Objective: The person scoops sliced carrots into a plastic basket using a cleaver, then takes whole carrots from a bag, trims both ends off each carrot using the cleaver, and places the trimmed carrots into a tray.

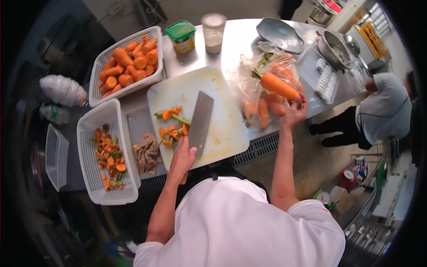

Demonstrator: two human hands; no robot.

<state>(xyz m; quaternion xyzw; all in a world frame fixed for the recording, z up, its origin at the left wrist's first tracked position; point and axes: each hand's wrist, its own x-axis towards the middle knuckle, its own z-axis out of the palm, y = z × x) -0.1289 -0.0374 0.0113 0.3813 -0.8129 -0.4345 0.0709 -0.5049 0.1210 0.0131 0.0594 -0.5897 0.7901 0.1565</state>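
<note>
My left hand [182, 158] is wrapped round the handle of a cleaver [203, 116], its broad blade lying over the white cutting board [229, 129]. Several cut carrot tops [168, 133] with green stubs lie on the board left of the blade. My right hand [296, 112] grips a large carrot [279, 86] by its tip, with the green stem end pointing left. That carrot is above an open clear plastic bag [247, 86] of carrots, right of the board. Part of the cleaver's handle is hidden by my fingers.
A white basket [94, 91] holds trimmed carrots, and a nearer one [133, 189] holds trimmings. A brown cloth [147, 153] lies beside the board. Behind stand a green-lidded tub [181, 38] and a clear container [213, 33]. Another person [383, 109] is at the right, near a metal bowl [329, 55].
</note>
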